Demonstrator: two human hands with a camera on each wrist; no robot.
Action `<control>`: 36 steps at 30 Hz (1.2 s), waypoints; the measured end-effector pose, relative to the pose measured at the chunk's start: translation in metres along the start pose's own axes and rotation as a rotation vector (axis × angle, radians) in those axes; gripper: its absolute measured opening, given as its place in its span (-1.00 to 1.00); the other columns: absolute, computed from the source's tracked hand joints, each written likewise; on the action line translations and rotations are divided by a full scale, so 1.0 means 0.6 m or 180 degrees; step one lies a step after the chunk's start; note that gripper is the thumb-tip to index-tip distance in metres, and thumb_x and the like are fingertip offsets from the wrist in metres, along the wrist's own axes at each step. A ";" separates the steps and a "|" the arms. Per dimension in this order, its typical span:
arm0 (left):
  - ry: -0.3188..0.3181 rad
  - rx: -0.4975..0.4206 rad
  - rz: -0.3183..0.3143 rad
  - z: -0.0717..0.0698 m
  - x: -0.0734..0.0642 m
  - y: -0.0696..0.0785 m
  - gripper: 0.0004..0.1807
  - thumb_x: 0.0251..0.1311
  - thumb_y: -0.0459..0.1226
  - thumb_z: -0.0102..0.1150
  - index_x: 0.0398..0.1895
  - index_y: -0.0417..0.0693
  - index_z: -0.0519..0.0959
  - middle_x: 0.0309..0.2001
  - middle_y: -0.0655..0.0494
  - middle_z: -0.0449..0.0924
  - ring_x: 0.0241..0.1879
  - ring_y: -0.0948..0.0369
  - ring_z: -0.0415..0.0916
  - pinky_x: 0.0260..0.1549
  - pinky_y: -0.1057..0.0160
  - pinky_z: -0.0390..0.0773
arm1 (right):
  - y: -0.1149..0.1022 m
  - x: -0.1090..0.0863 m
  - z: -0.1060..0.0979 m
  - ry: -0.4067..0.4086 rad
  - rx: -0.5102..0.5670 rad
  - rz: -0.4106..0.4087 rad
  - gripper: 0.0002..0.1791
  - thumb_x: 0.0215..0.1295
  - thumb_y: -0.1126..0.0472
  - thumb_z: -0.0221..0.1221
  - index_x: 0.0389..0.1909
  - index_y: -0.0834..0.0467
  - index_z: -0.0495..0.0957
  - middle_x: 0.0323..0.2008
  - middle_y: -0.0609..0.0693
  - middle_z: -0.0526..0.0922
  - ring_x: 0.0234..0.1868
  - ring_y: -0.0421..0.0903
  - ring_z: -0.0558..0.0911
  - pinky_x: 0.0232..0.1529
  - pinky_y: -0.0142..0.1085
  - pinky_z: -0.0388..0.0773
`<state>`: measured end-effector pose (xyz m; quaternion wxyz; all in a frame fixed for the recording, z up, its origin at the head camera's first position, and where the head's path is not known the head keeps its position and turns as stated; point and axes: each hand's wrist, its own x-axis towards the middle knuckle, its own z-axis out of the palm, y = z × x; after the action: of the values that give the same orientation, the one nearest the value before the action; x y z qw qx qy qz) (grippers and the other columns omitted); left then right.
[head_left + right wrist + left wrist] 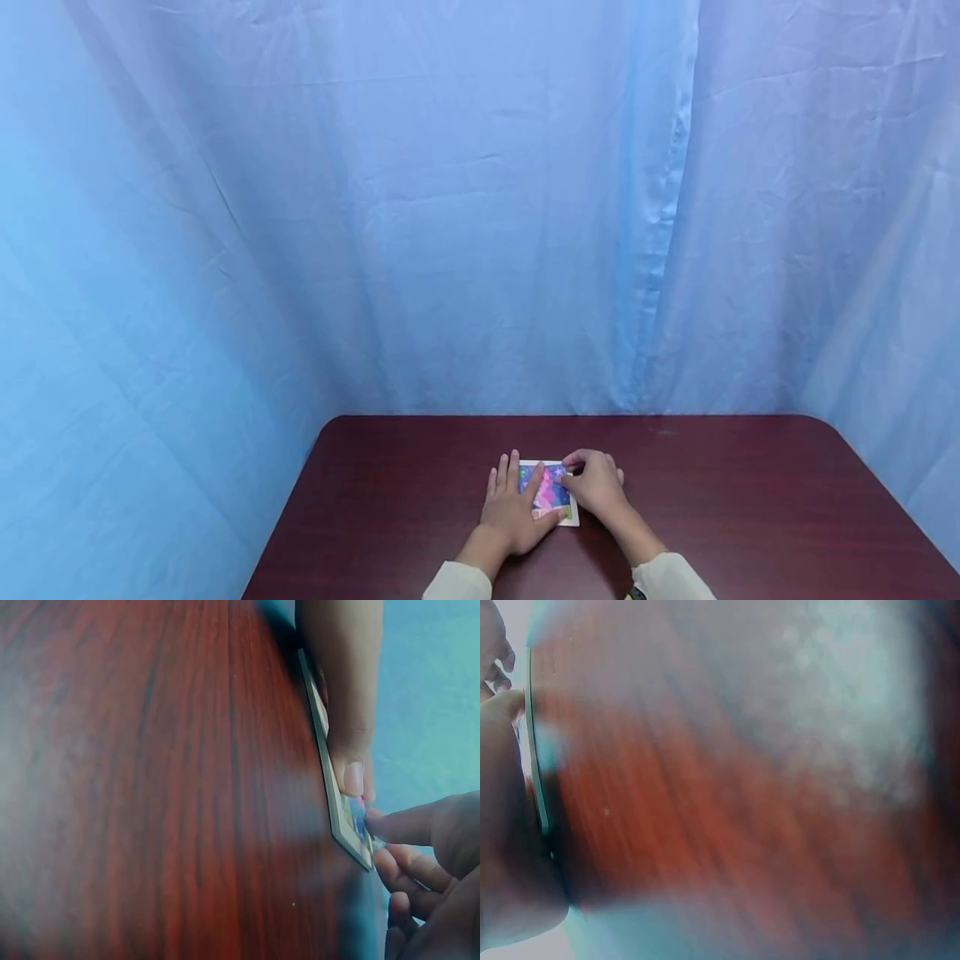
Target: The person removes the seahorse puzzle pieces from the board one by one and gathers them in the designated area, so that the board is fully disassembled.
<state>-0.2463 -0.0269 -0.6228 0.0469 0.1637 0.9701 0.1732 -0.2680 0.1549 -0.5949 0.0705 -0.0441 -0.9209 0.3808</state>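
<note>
A flat, thin picture board (574, 512) with a white border and a pink, blue and green picture lies on the table. My left hand (513, 514) rests on its left part with fingers spread; the thumb presses near the lower right corner. Much of the picture is hidden under this hand. At the upper right corner, the thumb and forefinger of my right hand (598, 483) pinch at the board's edge. In the right wrist view, the right thumb (397, 825) touches the picture surface, with the other fingers curled beside the rim.
The dark red wooden table (390, 500) has rounded far corners. Pale blue curtains (465, 250) hang behind it and on both sides. Light sleeves (459, 581) cover the forearms, and a dark band with a yellow edge (636, 593) shows at the right wrist.
</note>
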 end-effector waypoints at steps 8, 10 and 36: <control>0.0008 -0.0012 0.0003 0.002 0.005 -0.002 -0.05 0.31 0.46 -0.02 0.70 0.37 0.15 0.74 -0.21 -0.13 0.74 -0.16 -0.20 0.68 -0.21 -0.04 | 0.006 0.009 -0.004 -0.0125 0.0280 -0.0011 -0.76 0.06 0.36 0.46 -0.19 0.24 0.80 -0.40 -0.07 0.81 -0.33 -0.19 0.71 -0.10 -0.12 0.63; 0.0002 -0.0001 0.0005 0.002 0.004 -0.002 -0.05 0.31 0.46 -0.02 0.70 0.36 0.15 0.74 -0.21 -0.12 0.74 -0.16 -0.19 0.68 -0.21 -0.03 | 0.006 0.009 -0.003 -0.0180 0.0346 0.0010 -0.79 0.06 0.39 0.45 -0.22 0.25 0.80 -0.42 -0.06 0.79 -0.36 -0.22 0.68 -0.20 -0.23 0.63; -0.0161 -0.0036 -0.0026 -0.019 -0.009 0.009 -0.02 0.31 0.47 -0.05 0.72 0.31 0.11 0.74 -0.20 -0.18 0.74 -0.16 -0.25 0.69 -0.20 -0.10 | 0.017 0.007 -0.013 -0.0269 0.0721 0.0190 -0.92 0.28 0.36 0.27 -0.30 0.20 0.74 -0.39 -0.02 0.79 -0.38 -0.21 0.61 -0.34 -0.35 0.50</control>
<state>-0.2413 -0.0275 -0.6098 0.0730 0.1639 0.9682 0.1743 -0.2705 0.1681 -0.5962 0.0248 -0.0472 -0.8724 0.4858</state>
